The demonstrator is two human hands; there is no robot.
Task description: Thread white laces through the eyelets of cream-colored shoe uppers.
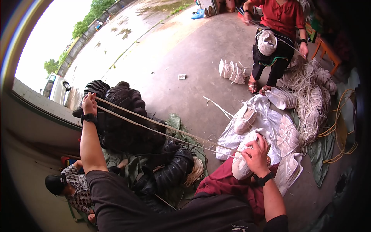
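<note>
My left hand (89,103) is raised out to the left, its fingers closed around a white shoelace (154,121). Two taut strands of the lace stretch from that fist across to a white shoe (240,166) on my lap. My right hand (256,154) grips the shoe near its opening, thumb and fingers bent where the strands meet it; the exact finger contact on the lace is partly hidden. Just beyond lies a pale shoe (245,119) on a white sheet (264,106). Next to my right forearm rests a stack of white shoes (289,172).
Black shoes form a heap (123,104) at the left, with a bundle of white laces (196,171) beside it. Across from me a seated person (280,19) pulls a lace on a shoe bundle. Another person (77,181) is at lower left. A tangled shoe pile (309,92) lies right.
</note>
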